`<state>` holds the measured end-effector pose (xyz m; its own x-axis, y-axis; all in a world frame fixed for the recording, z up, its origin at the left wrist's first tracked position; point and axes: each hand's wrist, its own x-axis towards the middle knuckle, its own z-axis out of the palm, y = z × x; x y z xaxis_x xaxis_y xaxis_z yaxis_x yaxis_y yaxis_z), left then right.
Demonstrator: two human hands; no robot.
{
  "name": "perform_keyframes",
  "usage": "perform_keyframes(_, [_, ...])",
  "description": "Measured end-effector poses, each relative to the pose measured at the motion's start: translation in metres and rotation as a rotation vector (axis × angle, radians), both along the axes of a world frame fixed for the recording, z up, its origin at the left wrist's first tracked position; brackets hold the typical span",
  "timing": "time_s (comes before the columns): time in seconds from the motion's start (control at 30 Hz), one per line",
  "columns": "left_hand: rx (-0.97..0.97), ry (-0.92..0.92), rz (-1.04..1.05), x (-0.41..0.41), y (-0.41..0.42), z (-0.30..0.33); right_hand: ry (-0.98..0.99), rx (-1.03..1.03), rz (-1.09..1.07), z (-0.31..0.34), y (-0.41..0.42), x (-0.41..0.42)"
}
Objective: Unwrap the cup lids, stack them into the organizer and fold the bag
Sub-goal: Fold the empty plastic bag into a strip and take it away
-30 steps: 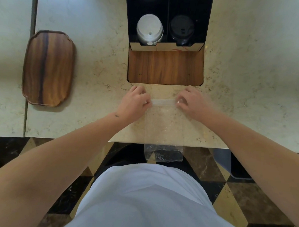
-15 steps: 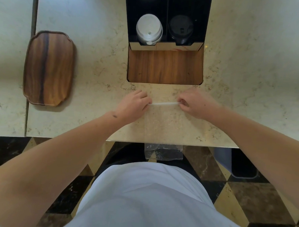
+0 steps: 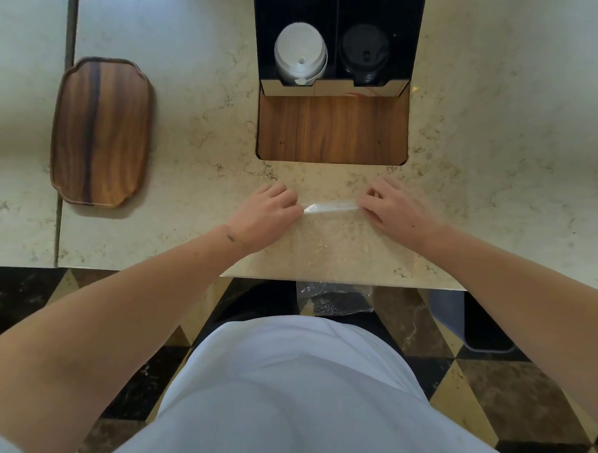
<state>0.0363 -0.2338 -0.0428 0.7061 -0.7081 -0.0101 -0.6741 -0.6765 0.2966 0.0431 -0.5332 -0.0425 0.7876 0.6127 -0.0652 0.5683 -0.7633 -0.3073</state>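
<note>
Since a moment ago both of my hands have kept to the far edge of the bag, and the rolled strip between them looks a little thicker now, as though another turn has gone in.

My left hand (image 3: 267, 209) has its fingers curled down and pinching the left end of that folded edge; my right hand (image 3: 391, 209) does the same at the right end, fingertips tucked over the plastic. Both are closed on the bag, neither relaxed. Between them the fold shows as a narrow, glossy band.

From there the clear bag (image 3: 331, 241) runs back toward me, flat on the marble counter (image 3: 192, 125), and its near end hangs over the counter's edge above the floor.

I judge that I am on the last step, folding the bag: the lids appear to be put away already. White lids (image 3: 300, 53) sit in the left slot of the black organizer (image 3: 261, 36), black lids (image 3: 365, 54) in the right slot, well beyond my hands. The next move, as I see it, calls for turning the strip over toward me again with both ends kept level, so the fold stays straight, and drawing the hanging end up onto the counter. Thin plastic like this will likely spring open if I let go early.

A wooden tray (image 3: 101, 132) lies off to the left, well apart.
</note>
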Motion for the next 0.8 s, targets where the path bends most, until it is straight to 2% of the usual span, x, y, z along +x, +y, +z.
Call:
perform_keyframes(0.13, [-0.025,0.033,0.057,-0.010,0.002,0.001,0.014,-0.009,-0.020,-0.004,-0.006,-0.007])
perform_keyframes(0.23, [-0.045,0.088,0.187,-0.014,-0.003,0.003,0.061,-0.013,-0.095,-0.001,-0.002,-0.008])
perform_keyframes(0.47, [-0.042,0.271,0.477,-0.002,-0.029,0.009,0.332,0.005,-0.201,0.011,0.020,0.017])
perform_keyframes(0.63, [0.017,0.315,0.424,0.008,-0.031,0.006,0.424,-0.026,-0.197,0.011,0.021,0.025])
perform_keyframes(0.8, [0.026,0.251,0.336,0.008,-0.027,0.009,0.365,-0.013,-0.135,0.014,0.018,0.021])
